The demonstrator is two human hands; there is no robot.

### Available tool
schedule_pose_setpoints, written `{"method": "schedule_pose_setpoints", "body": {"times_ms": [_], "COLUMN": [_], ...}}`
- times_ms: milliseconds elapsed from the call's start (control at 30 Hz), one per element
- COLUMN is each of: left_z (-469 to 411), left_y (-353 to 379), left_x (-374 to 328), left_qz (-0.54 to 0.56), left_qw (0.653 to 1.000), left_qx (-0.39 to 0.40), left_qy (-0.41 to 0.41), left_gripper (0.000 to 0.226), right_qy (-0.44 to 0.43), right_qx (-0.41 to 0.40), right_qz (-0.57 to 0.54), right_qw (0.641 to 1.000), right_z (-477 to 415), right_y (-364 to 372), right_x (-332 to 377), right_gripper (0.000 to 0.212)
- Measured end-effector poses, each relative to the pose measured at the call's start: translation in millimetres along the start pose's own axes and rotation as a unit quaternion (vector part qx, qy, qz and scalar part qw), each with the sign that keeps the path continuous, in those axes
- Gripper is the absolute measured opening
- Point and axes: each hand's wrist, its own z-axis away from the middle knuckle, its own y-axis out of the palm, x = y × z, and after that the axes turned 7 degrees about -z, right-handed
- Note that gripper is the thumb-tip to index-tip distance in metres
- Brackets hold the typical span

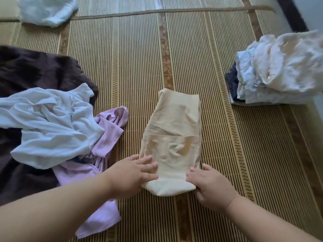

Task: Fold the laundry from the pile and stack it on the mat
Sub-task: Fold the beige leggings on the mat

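A cream garment [173, 130], folded into a long narrow strip, lies on the woven mat [136, 63] in front of me. My left hand [132, 173] grips its near left edge, fingers on top of the cloth. My right hand [206, 182] holds the near right corner, fingers curled at the fabric's edge. To the left lies the unfolded pile: a white shirt [50, 124] over a lilac garment [104, 142] and a dark brown cloth [35, 70]. A stack of folded pale clothes [279, 72] sits at the right.
A crumpled white cloth [47, 9] lies at the far left on the mat. A wall and dark post [293, 13] rise at the far right behind the folded stack. Bare mat stretches between the pile and the stack.
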Motion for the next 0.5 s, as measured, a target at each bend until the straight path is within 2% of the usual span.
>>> {"method": "schedule_pose_setpoints", "body": {"times_ms": [67,133,233,300,400,500], "left_z": [6,12,13,4,-24,-59], "left_y": [-6,-8,-25,-44,-68,-78], "left_x": [-12,-22,-22,-16,3,30], "left_qz": [0.147,0.327,0.497,0.547,0.544,0.559], "left_qw": [0.988,0.934,0.838,0.795,0.768,0.710], "left_qx": [0.029,0.057,-0.008,-0.050,-0.121,-0.160], "left_qy": [-0.040,-0.135,-0.224,-0.257,-0.316,-0.397], "left_gripper": [0.043,0.042,0.045,0.043,0.047,0.037], "right_qy": [0.091,0.150,0.182,0.186,0.202,0.242], "right_qx": [0.052,0.059,0.026,-0.004,-0.067,-0.133], "right_qz": [-0.132,-0.261,-0.380,-0.401,-0.401,-0.363], "right_qw": [0.986,0.952,0.906,0.897,0.891,0.890], "right_z": [7,12,9,-6,-41,-81], "right_y": [-11,-24,-49,-67,-87,-91], "right_x": [4,8,13,15,8,-8], "right_gripper": [0.025,0.023,0.029,0.026,0.024,0.030]}}
